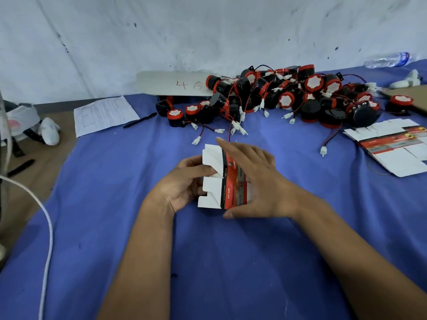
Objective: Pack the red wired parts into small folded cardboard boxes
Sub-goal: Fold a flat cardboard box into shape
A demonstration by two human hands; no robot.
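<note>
Both hands meet over the middle of a blue cloth (231, 262) that covers the surface, working a small cardboard box (221, 179) that is only partly folded. The left hand (184, 183) grips the box from its white flap side, thumb lying across the flaps and fingers curled underneath. The right hand (256, 179) spans the red printed panel, its fingers spread over the far edge and its thumb pressed against the near corner, so it too is clasping the box. The white flaps stick out to the left, unfolded. Beyond the hands, near the white wall (208, 31), lies a heap of red wired parts (288, 98): round black and red bodies with thin red and black leads ending in white plugs, some of which trail toward the box. To the right, well apart from the hands, a stack of flat box blanks (390, 148) rests on the cloth. To the left of the heap lie a printed sheet of paper (104, 114) and, just beside it, a black pen (139, 120). A grey board (171, 83) marked with red numerals leans behind the heap, and a plastic bottle (388, 60) lies on its side at the far right.
</note>
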